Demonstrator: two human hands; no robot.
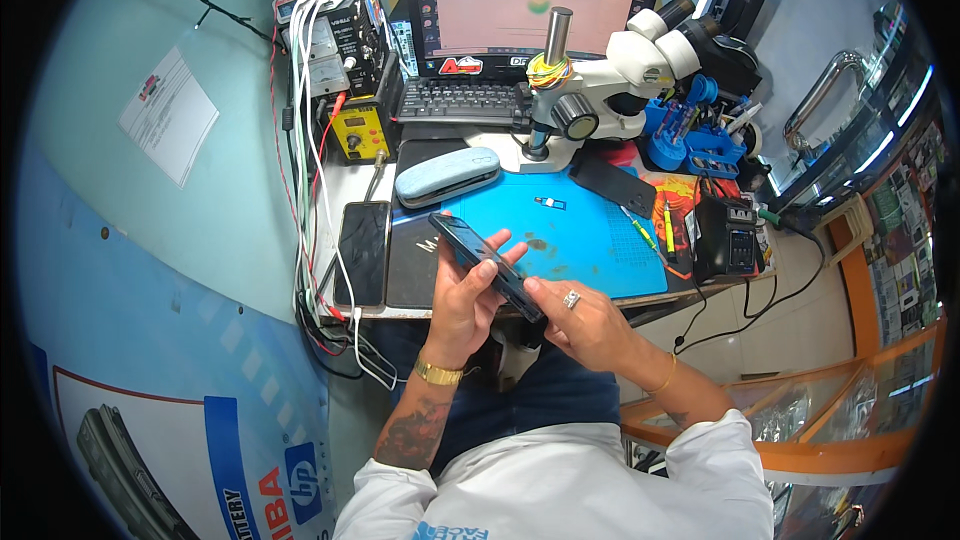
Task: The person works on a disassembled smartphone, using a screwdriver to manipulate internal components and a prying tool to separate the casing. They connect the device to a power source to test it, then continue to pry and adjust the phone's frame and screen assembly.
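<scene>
A dark smartphone point(487, 258) is held tilted above the front edge of the bench, in front of my body. My left hand point(463, 298) grips its upper part, with the thumb along the near side and the fingers showing beyond the far side. My right hand point(585, 325) has its fingers closed on the phone's lower end; what the fingertips do there is partly hidden. Beyond the phone lies a blue work mat point(590, 260) with a small metal-and-white part point(550, 203) on it. A black phone or back cover point(613, 181) rests at the mat's far right.
Another phone point(362, 252) lies at left beside white cables point(302, 130). A glasses case point(447, 178) sits before the keyboard point(460, 102). The microscope point(640, 70) stands at the back. Screwdrivers point(669, 230) and a black soldering station point(727, 240) are at right.
</scene>
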